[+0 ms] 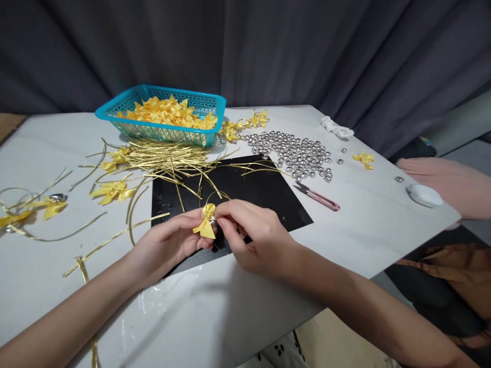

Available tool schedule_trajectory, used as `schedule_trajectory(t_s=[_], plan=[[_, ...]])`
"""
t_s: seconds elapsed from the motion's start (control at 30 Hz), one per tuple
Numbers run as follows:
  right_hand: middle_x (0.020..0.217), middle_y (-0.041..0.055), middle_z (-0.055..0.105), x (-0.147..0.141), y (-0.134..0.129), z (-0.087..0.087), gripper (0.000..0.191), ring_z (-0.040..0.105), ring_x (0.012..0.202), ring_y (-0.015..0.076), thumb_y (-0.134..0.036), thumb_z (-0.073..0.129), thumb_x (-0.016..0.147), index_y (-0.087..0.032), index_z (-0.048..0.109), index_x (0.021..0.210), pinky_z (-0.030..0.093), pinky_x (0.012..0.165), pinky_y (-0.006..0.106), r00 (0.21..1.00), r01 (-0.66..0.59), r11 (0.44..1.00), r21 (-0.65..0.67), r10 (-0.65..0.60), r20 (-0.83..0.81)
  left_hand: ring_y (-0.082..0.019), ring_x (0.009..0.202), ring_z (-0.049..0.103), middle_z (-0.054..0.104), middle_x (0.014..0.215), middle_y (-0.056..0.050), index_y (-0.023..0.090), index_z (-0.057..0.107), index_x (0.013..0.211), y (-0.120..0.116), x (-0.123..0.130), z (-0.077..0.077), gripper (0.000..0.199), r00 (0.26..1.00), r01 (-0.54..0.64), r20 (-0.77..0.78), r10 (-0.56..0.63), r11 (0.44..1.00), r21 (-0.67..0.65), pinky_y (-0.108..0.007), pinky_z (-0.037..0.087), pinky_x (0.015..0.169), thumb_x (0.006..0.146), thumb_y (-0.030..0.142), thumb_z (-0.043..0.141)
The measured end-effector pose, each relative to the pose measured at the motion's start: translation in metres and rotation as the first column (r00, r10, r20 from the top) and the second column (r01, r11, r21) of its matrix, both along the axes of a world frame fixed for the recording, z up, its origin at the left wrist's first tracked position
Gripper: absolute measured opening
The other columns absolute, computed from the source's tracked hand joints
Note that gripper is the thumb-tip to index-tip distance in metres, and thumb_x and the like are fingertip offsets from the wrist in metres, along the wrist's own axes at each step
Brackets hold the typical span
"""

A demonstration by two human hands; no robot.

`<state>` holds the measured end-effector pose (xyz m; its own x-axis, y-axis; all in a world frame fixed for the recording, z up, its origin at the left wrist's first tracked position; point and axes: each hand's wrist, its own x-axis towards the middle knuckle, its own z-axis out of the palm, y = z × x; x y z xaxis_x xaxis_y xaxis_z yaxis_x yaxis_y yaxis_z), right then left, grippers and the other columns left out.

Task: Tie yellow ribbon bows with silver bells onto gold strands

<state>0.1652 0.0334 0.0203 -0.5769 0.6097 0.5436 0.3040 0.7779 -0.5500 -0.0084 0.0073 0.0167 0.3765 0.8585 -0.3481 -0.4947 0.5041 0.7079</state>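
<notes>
The left hand [169, 243] holds the yellow bow [207, 221] steady, it seems; the right hand [259, 232] pinches its edge.

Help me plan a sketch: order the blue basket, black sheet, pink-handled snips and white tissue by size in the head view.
1. Black sheet, partly covered
2. Blue basket
3. Pink-handled snips and white tissue look too alike to rank
</notes>
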Motion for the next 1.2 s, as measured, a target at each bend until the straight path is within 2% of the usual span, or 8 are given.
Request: schedule_trajectory(t_s=[0.43,0.63,1.0,1.2], plan=[[0.077,0.0031,0.063,0.0001,0.0,0.0006,0.016,0.049,0.06,0.0078,-0.008,0.042,0.087,-0.013,0.056,0.087,0.04,0.056,0.019,1.0,-0.008,1.0,-0.012,0.008,0.006,-0.014,0.063,0.054,0.06,0.072,-0.005,0.012,0.073,0.074,-0.0009,0.0,0.001,0.015,1.0,-0.009,-0.006,0.009,1.0,0.009,-0.023,0.053,0.063,0.075,0.014,0.058],[0.077,0.0051,0.064,0.0009,0.0005,0.0023,0.019,0.054,0.066,0.0104,-0.008,0.041,0.086,-0.012,0.06,0.089,0.042,0.059,0.02,0.998,-0.01,1.0,0.009,0.009,0.067,-0.014,0.065,0.054,0.061,0.073,-0.005,0.012,0.073,0.073,-0.0007,0.0009,0.0017,0.013,1.0,-0.003,-0.007,0.003,1.0,0.011,-0.023,0.053,0.063,0.074,0.015,0.06],[0.069,0.0041,0.06,0.0029,0.0012,0.0041,0.023,0.047,0.06,0.0109,-0.008,0.039,0.086,-0.014,0.061,0.082,0.039,0.055,0.021,0.99,-0.032,0.996,0.077,0.021,0.14,-0.014,0.065,0.054,0.06,0.072,-0.005,0.013,0.073,0.071,-0.0009,-0.0002,0.0028,0.012,0.999,0.002,-0.039,-0.001,1.0,0.026,-0.022,0.053,0.062,0.073,0.015,0.061],[0.078,0.0065,0.066,0.0016,-0.0011,0.002,0.022,0.057,0.068,0.0118,-0.008,0.038,0.087,-0.012,0.059,0.087,0.043,0.06,0.021,0.991,-0.016,0.996,0.082,0.005,0.134,-0.013,0.066,0.054,0.06,0.072,-0.005,0.014,0.073,0.07,-0.0009,0.0016,0.0037,0.011,0.999,-0.011,-0.048,0.014,0.999,0.049,-0.02,0.053,0.061,0.072,0.016,0.063]])
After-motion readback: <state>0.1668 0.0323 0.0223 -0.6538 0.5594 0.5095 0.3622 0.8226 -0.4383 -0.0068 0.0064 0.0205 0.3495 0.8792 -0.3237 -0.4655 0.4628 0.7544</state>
